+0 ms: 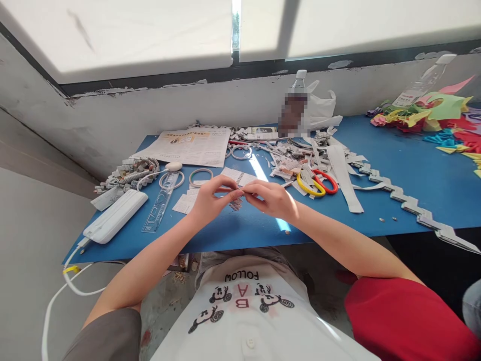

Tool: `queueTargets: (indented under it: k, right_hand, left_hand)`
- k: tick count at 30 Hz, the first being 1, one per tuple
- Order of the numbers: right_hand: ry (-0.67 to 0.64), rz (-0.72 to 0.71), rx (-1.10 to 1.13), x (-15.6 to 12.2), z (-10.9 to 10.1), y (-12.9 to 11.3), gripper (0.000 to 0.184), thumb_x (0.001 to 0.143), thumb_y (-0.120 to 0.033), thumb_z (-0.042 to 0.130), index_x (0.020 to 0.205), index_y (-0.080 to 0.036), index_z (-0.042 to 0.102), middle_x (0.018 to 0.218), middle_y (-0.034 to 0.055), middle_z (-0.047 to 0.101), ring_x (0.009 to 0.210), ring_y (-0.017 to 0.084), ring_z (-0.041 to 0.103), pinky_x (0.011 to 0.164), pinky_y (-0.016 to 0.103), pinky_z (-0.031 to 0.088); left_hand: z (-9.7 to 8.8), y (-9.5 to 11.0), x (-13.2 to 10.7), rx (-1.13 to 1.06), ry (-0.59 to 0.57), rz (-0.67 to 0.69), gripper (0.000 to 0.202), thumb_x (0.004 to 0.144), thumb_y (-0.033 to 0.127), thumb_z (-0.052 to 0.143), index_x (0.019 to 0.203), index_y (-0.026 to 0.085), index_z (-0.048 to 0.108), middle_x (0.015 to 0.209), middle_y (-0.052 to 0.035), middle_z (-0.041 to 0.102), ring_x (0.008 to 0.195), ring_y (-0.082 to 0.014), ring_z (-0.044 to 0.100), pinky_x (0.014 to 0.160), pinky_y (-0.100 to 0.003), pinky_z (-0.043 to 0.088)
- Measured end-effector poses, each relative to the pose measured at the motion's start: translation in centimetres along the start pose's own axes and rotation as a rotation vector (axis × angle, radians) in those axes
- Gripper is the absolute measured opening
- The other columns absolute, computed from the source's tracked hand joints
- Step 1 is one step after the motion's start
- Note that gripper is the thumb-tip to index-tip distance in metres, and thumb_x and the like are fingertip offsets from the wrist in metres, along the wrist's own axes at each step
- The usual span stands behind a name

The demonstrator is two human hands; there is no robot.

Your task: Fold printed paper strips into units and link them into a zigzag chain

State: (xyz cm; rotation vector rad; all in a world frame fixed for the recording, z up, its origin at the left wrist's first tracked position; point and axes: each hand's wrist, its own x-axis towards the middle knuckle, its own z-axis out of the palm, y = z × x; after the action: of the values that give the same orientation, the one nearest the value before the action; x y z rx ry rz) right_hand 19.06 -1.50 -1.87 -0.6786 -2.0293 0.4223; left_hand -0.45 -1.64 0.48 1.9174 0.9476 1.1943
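Note:
Over the front part of the blue table (210, 235), my left hand (212, 198) and my right hand (269, 198) meet fingertip to fingertip. Both are closed in a pinch on a small folded newspaper piece (236, 203), mostly hidden by the fingers. Just behind them lies a printed paper slip (237, 175). More cut slips (185, 202) rest left of my left hand, beside a roll of tape (201, 175). Scissors with yellow and red handles (316, 184) lie right of my right hand.
A white power bank (115, 216) with a cable and a clear ruler (160, 205) lie left. Behind are a newspaper sheet (188, 145) and a heap of paper scraps (293, 158). A bottle (295, 110) stands by the wall. A folded-paper chain (409, 204) runs off the right edge.

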Motion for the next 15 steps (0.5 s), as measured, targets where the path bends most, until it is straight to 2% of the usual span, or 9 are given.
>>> queueTargets:
  k: [1,4,7,11,15]
  right_hand:
    - [-0.018,0.080,0.045,0.1,0.0,-0.1,0.013,0.087,-0.028,0.056,0.090,-0.021,0.068,0.083,0.0073,0.070,0.073,0.018,0.067,0.069,0.033,0.056]
    - [-0.061,0.397,0.313,0.7,-0.2,-0.4,0.017,0.083,-0.034,0.064,0.088,-0.018,0.067,0.080,0.0052,0.070,0.071,0.018,0.068,0.071,0.034,0.059]
    - [-0.059,0.635,0.621,1.2,-0.3,-0.1,0.025,0.075,-0.037,0.073,0.085,-0.015,0.068,0.079,0.0051,0.071,0.074,0.019,0.070,0.078,0.038,0.060]
    - [-0.034,0.796,0.873,1.4,-0.1,0.6,0.026,0.070,-0.035,0.078,0.079,-0.013,0.067,0.075,0.0055,0.071,0.075,0.019,0.071,0.082,0.038,0.059]
    - [-0.051,0.862,0.959,1.4,0.1,0.8,0.019,0.067,-0.025,0.079,0.075,-0.012,0.068,0.077,0.0066,0.071,0.076,0.018,0.070,0.083,0.036,0.057]
  left_hand:
    - [-0.2,-0.3,0.3,-0.044,-0.010,-0.074,0.028,0.075,0.046,0.073,0.077,0.019,0.064,0.079,-0.0021,0.065,0.074,-0.0162,0.063,0.070,-0.031,0.059]
    - [-0.8,-1.3,1.2,-0.215,-0.138,-0.302,0.033,0.071,0.047,0.076,0.076,0.017,0.064,0.074,-0.0013,0.064,0.072,-0.0158,0.062,0.072,-0.032,0.056]
    - [-1.0,-2.1,1.6,-0.397,-0.175,-0.467,0.034,0.070,0.047,0.077,0.077,0.016,0.063,0.073,-0.0001,0.061,0.069,-0.0136,0.060,0.073,-0.032,0.053]
    - [-1.0,-2.4,1.8,-0.546,-0.214,-0.604,0.033,0.069,0.044,0.079,0.078,0.017,0.061,0.073,0.0016,0.058,0.067,-0.0110,0.058,0.072,-0.029,0.051]
    - [-1.0,-2.4,1.9,-0.598,-0.215,-0.669,0.033,0.068,0.041,0.080,0.079,0.018,0.060,0.076,0.0017,0.060,0.070,-0.0110,0.060,0.071,-0.027,0.050]
